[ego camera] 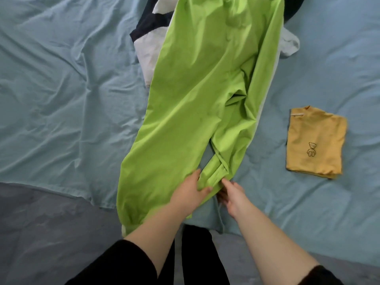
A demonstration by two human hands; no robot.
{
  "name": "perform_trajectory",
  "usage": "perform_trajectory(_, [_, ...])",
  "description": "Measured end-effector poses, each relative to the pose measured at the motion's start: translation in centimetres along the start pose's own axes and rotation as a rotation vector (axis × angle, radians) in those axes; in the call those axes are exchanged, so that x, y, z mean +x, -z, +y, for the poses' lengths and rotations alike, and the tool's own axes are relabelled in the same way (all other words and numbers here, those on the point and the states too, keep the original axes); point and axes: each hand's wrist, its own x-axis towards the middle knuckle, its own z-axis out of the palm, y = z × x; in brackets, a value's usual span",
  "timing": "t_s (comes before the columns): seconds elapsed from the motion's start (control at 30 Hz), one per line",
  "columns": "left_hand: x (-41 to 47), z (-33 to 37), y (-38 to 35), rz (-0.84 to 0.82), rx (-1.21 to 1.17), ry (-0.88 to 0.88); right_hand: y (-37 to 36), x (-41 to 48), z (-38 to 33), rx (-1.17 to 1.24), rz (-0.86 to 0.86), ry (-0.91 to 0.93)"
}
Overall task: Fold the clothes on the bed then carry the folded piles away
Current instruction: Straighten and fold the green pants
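Note:
A long lime-green garment [197, 95] lies stretched along the middle of the bed, running from the far edge toward me. At its near end my left hand [191, 192] grips a fold of the green cloth, thumb over the fabric. My right hand [232, 194] is just beside it, its fingertips at the same bunched end of the cloth; the grip is partly hidden. A folded yellow shirt [314, 145] with a small bear drawing lies flat on the right side of the bed.
The bed has a wrinkled light-blue sheet [61, 89]. A white and dark-navy garment [150, 38] lies under the green one at the far side. A pale cloth [290, 44] sits at the far right. Grey bedding [41, 233] covers the near left corner.

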Motion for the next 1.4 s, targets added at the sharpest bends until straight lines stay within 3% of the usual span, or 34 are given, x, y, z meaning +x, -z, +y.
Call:
perform_trajectory(0.17, [0.1,1.1,-2.8,-0.083,-0.017,0.104,2.4,-0.8,0.9,-0.002,0.038,0.039])
perform_trajectory(0.3, [-0.7,2.3,-4.7,-0.184,-0.378,0.331,7.9,-2.5,1.1,0.030,0.025,-0.037])
perform_trajectory(0.43, [-0.5,4.8,-6.3,-0.211,-0.661,0.344,11.5,-3.7,0.2,-0.074,-0.064,-0.087])
perform_trajectory(0.53, [0.3,6.5,-7.6,-0.112,-0.684,0.349,13.0,-3.7,-1.1,-0.121,-0.183,-0.086])
perform_trajectory(0.7, [0.1,5.9,-8.4,-0.128,-0.834,0.499,14.4,-2.2,-4.0,0.321,-0.377,-0.212])
perform_trajectory(0.83, [0.7,3.1,-7.9,0.021,-0.775,0.533,14.0,-1.0,-3.9,0.224,-0.345,-0.176])
perform_trajectory(0.9, [1.3,1.8,-7.7,0.104,-0.665,0.534,14.4,-0.4,-3.3,0.077,-0.244,-0.052])
perform_trajectory(0.97, [1.4,1.1,-7.9,0.092,-0.549,0.522,15.4,0.1,-2.4,-0.179,0.044,0.145])
perform_trajectory(1.03, [0.7,1.3,-8.7,-0.008,-0.534,0.524,16.6,0.2,-1.5,-0.382,0.320,0.334])
perform_trajectory(1.13, [-0.5,2.0,-10.3,-0.186,-0.631,0.568,18.0,-0.5,-0.3,-0.432,0.481,0.486])
perform_trajectory(1.2, [-1.0,2.0,-11.1,-0.234,-0.694,0.555,19.2,-0.7,0.3,-0.393,0.372,0.417])
perform_trajectory(1.3, [-1.7,1.7,-11.8,-0.314,-0.718,0.530,21.3,-1.0,1.7,-0.384,-0.009,0.109])
perform_trajectory(1.33, [-2.0,1.5,-12.0,-0.327,-0.687,0.528,22.0,-1.0,2.2,-0.431,-0.064,0.077])
perform_trajectory(1.4, [-2.5,1.4,-12.3,-0.317,-0.650,0.537,23.2,-0.9,2.9,-0.505,0.014,0.144])
